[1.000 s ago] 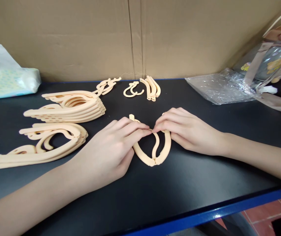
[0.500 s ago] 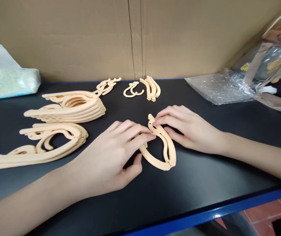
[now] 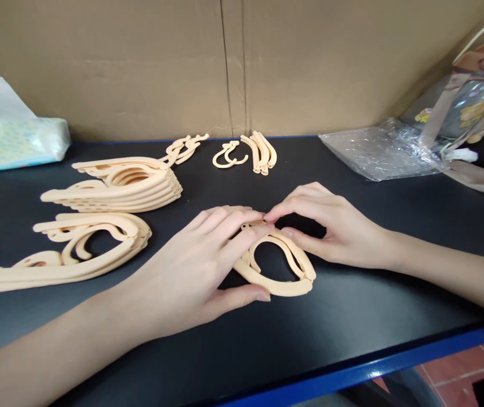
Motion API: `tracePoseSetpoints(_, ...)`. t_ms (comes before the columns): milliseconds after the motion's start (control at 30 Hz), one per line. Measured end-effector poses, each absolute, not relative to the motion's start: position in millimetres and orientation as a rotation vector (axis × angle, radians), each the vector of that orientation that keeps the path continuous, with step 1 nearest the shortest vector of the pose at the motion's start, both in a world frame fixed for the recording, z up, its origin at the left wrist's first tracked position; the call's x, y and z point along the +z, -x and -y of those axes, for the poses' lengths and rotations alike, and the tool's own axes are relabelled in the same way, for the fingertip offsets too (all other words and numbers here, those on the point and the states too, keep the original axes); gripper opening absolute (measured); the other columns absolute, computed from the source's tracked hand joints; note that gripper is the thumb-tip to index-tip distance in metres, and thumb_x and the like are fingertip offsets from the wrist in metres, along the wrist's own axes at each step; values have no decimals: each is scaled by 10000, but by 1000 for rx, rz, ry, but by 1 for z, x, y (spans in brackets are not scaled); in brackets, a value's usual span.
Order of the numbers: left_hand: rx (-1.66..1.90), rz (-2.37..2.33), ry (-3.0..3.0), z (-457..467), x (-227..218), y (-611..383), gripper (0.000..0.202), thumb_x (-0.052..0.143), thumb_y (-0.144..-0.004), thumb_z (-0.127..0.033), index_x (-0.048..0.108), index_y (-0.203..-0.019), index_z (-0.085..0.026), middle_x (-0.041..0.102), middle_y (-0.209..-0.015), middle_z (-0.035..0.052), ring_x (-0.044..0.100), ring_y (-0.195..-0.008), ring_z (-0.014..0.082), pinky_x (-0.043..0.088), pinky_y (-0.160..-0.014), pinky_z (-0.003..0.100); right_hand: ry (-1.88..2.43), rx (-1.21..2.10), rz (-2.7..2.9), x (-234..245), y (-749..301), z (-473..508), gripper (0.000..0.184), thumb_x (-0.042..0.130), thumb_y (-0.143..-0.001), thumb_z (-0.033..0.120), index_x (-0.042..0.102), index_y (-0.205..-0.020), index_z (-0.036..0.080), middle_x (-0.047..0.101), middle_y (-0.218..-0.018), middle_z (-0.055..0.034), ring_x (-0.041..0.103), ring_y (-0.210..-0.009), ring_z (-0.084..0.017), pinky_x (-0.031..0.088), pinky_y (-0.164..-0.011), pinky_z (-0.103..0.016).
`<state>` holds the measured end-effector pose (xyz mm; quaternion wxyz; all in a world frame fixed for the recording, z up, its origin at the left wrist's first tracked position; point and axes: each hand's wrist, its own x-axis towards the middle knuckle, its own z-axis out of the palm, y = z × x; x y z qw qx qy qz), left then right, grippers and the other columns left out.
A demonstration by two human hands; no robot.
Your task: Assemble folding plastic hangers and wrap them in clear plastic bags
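Fingers of my left hand (image 3: 212, 254) lie close together across the left part of a cream-coloured, curved, folded plastic hanger (image 3: 286, 287), with the thumb spread away from them by its near edge. My right hand (image 3: 337, 229) has its index finger and thumb parted, the index fingertip meeting the left fingertips at the hanger's far side and the thumb at its right arm; whether either hand is pinching it I cannot tell, as my left fingers cover much of it. Seen from my head camera, the hanger is on a black tabletop (image 3: 361, 311), its hinged end towards me and to the right. To my left are a low near stack (image 3: 102, 268) and a taller far stack (image 3: 157, 192) of matching cream hangers. Straight ahead, small cream curved hooks (image 3: 224, 165) lie just beside a bundle of slim cream arms (image 3: 264, 152). On the far right lies a crinkled clear plastic bag (image 3: 369, 152); on the far left, a soft, pale patterned packet (image 3: 17, 144). Brown cardboard (image 3: 140, 68) stands behind.
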<state>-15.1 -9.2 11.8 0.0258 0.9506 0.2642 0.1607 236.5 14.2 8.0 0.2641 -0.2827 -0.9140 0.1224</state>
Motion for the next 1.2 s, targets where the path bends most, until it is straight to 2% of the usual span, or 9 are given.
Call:
tracePoseSetpoints(133, 525, -820, -2967, 10, 11, 14, 688, 720, -855, -532, 489, -1366, -134, 588, -1350, 160, 549, -1234, 308, 449, -1029, 423, 716, 651, 2388, 10, -234, -11, 205, 592, -962, 250, 623, -1160, 208, 739, -1035, -18, 684, -906, -140, 529, -847, -300)
tracePoseSetpoints(300, 509, -828, -3020, 12, 12, 14, 777, 740, -809, -598, 484, -1356, -109, 611, -1327, 150, 588, -1144, 291, 437, -965, 398, 710, 1009, 2209, 9, -234, -9, 257, 656, -928, 224, 616, -1179, 183, 724, -1051, -22, 699, -898, -116, 580, -830, -262)
tracePoseSetpoints(400, 535, -840, -3047, 13, 13, 13, 762, 720, -823, -607, 486, -1344, -102, 632, -1296, 139, 596, -1128, 282, 429, -940, 388, 744, 1174, 2112, 9, -234, -8, 297, 683, -913, 243, 599, -1192, 185, 733, -1077, -31, 717, -899, -123, 593, -825, -268)
tracePoseSetpoints(533, 560, -877, -3053, 13, 13, 13, 681, 643, -890, -592, 490, -1353, -117, 671, -1226, 115, 615, -1081, 268, 438, -888, 381, 858, 1301, 2003, 11, -233, -9, 329, 717, -881, 271, 590, -1177, 202, 747, -1135, -47, 738, -862, -142, 594, -743, -262)
tracePoseSetpoints(667, 585, -979, -3101, 11, 14, 14, 619, 611, -910, -577, 547, -1295, -96, 674, -1176, 132, 617, -1017, 290, 449, -830, 401, 907, 1462, 1855, 13, -233, -12, 367, 708, -888, 300, 577, -1218, 205, 777, -1001, -31, 745, -833, -160, 589, -699, -267)
tracePoseSetpoints(800, 636, -1052, -3166, 8, 16, 14, 535, 549, -968, -502, 541, -1293, -77, 667, -1183, 148, 607, -994, 306, 433, -813, 420, 909, 1704, 1784, 13, -233, -14, 391, 677, -919, 316, 603, -1279, 184, 789, -907, -27, 727, -699, -142, 588, -667, -274)
tracePoseSetpoints(933, 657, -1014, -3210, 8, 17, 15, 461, 497, -1007, -453, 546, -1269, -77, 668, -1169, 146, 604, -989, 296, 427, -798, 407, 888, 1774, 1770, 11, -233, -14, 378, 674, -926, 352, 658, -1262, 179, 795, -927, -42, 720, -686, -131, 569, -653, -253)
tracePoseSetpoints(1100, 599, -938, -3223, 9, 16, 15, 668, 462, -972, -621, 513, -1309, -47, 651, -1193, 178, 605, -1033, 317, 444, -818, 416, 895, 1758, 1705, 11, -233, -14, 382, 702, -909, 324, 673, -1260, 175, 797, -897, -38, 704, -643, -122, 582, -653, -260)
tracePoseSetpoints(1200, 565, -974, -3239, 9, 16, 14, 694, 523, -950, -609, 489, -1343, -37, 642, -1224, 188, 604, -1068, 332, 455, -836, 421, 891, 1772, 1655, 14, -232, -14, 348, 703, -910, 273, 686, -1238, 157, 795, -868, -33, 693, -623, -104, 581, -642, -238)
